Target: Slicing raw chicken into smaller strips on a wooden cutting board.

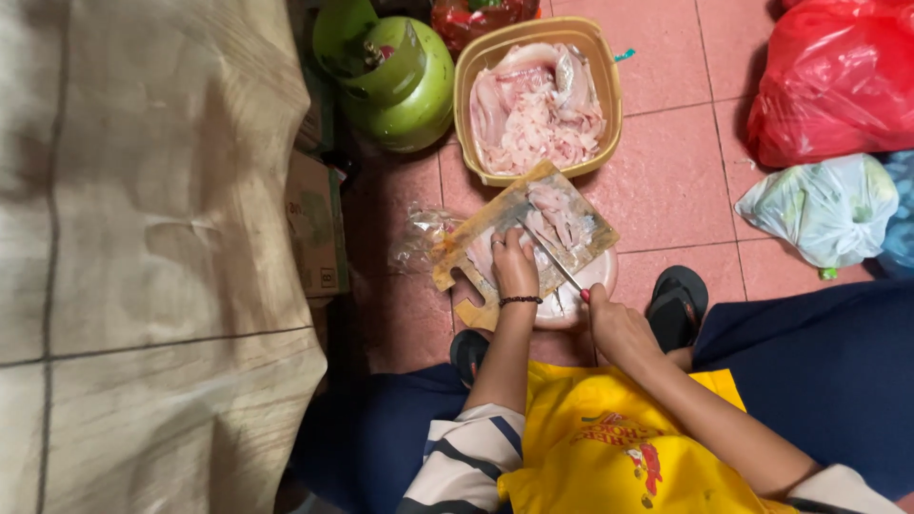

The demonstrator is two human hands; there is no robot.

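Pink-tiled floor (666, 181), a person seated low, slicing pale raw meat on a board.

Largest nearby are a red plastic bag (838, 76) and a green gas cylinder (395, 81), then a tan basin (605, 86) heaped with meat. Just below it, a wooden cutting board (457, 262) rests tilted over a pink bowl (595, 276). Left hand (514, 266), arm straight, presses flat on the meat strips (562, 219). Right hand (614, 324), fingers closed around the handle, holds a knife (557, 262) angled across the board.
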